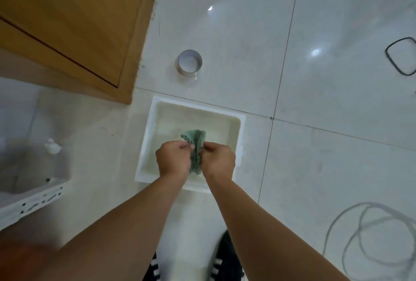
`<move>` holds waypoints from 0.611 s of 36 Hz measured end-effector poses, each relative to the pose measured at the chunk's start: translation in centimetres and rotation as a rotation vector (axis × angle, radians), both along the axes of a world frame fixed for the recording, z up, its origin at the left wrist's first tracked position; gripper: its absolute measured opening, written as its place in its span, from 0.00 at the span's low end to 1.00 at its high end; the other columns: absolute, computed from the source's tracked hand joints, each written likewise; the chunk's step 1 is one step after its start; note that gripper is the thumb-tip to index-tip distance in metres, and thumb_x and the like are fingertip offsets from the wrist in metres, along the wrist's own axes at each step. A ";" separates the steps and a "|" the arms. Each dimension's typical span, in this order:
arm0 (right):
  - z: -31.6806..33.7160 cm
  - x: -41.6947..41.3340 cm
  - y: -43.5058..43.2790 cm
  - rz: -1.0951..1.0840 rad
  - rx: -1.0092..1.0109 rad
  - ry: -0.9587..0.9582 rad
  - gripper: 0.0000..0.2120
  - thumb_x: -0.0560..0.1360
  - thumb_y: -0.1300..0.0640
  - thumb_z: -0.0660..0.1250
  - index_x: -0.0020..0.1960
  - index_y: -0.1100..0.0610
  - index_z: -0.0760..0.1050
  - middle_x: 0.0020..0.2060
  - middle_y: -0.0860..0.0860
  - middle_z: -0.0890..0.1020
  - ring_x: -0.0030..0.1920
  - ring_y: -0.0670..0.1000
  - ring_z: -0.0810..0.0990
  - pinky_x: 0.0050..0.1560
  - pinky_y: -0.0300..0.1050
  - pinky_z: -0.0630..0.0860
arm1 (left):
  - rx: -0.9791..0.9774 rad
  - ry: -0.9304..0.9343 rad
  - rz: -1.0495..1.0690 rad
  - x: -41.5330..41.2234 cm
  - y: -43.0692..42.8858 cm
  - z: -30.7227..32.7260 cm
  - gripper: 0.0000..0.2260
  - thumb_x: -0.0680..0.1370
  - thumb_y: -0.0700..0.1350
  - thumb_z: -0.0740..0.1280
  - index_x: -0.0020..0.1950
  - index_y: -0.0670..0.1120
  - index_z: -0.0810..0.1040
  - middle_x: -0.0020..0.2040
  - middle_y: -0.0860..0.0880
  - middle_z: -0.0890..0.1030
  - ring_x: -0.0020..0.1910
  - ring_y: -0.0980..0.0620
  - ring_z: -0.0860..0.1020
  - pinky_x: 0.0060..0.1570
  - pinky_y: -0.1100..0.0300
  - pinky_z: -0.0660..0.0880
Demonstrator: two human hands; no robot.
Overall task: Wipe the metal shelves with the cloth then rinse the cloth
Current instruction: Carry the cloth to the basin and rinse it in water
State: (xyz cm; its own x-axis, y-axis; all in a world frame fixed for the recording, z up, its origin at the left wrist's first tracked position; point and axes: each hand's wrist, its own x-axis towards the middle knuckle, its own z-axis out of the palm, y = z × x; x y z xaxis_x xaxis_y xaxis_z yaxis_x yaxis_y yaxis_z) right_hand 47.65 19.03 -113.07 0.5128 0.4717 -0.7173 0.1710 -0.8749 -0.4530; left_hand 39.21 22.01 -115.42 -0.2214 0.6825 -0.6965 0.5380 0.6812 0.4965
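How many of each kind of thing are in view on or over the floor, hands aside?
Cloth: 1
Basin: 1
Short ring: 1
Black loop: 1
Coiled hose: 1
Crate: 1
Total: 6

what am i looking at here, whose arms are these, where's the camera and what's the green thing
There is no machine here. The single picture comes from a camera worn on a person's head, looking down, so the bare arms are that person's own. The left hand and right hand both grip a crumpled green cloth over a shallow white basin standing on the pale tiled floor. The basin seems to hold a little water. Also on the floor: a short round ring, a black loop and a coiled hose. A wooden door is at upper left.
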 end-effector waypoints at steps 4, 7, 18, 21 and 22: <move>-4.1 -0.6 0.4 -0.031 0.007 -0.010 0.08 0.74 0.61 0.67 0.47 0.57 0.85 0.38 0.54 0.86 0.40 0.55 0.84 0.43 0.47 0.80 | 0.008 0.040 -0.005 0.5 0.1 -4.4 0.14 0.74 0.43 0.73 0.28 0.45 0.79 0.25 0.50 0.77 0.25 0.53 0.73 0.26 0.66 0.64; -6.5 -0.8 0.5 -0.056 -0.006 -0.009 0.08 0.73 0.62 0.67 0.47 0.58 0.84 0.39 0.55 0.86 0.42 0.56 0.84 0.46 0.48 0.80 | -0.017 0.066 -0.005 0.6 0.4 -6.8 0.10 0.73 0.43 0.73 0.31 0.46 0.83 0.28 0.49 0.80 0.28 0.51 0.77 0.27 0.65 0.66; -10.8 -0.9 0.8 -0.027 -0.018 -0.045 0.07 0.70 0.63 0.66 0.41 0.59 0.84 0.33 0.55 0.83 0.35 0.57 0.79 0.35 0.41 0.74 | -0.035 0.067 -0.030 0.6 0.9 -10.5 0.03 0.72 0.42 0.74 0.40 0.48 0.87 0.36 0.49 0.85 0.38 0.49 0.82 0.35 0.65 0.71; -11.3 -0.8 1.1 0.018 -0.034 -0.081 0.08 0.69 0.63 0.65 0.41 0.58 0.84 0.34 0.55 0.83 0.36 0.57 0.78 0.36 0.42 0.75 | -0.017 0.107 -0.056 0.6 1.3 -11.1 0.04 0.72 0.42 0.73 0.39 0.45 0.86 0.34 0.49 0.83 0.37 0.47 0.81 0.34 0.64 0.69; -11.4 -0.6 1.2 0.029 -0.034 -0.094 0.09 0.69 0.63 0.65 0.42 0.58 0.84 0.34 0.55 0.83 0.36 0.57 0.79 0.36 0.42 0.75 | -0.004 0.129 -0.069 0.5 1.4 -11.2 0.04 0.72 0.41 0.72 0.37 0.44 0.85 0.32 0.49 0.81 0.37 0.46 0.80 0.34 0.63 0.68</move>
State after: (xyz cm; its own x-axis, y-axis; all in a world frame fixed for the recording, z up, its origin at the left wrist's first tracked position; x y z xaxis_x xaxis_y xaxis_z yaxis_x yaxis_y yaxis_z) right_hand 47.06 20.20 -124.46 0.5650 0.4636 -0.6826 0.2364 -0.8835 -0.4043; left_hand 39.70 23.38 -126.58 -0.2619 0.6966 -0.6679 0.6428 0.6421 0.4177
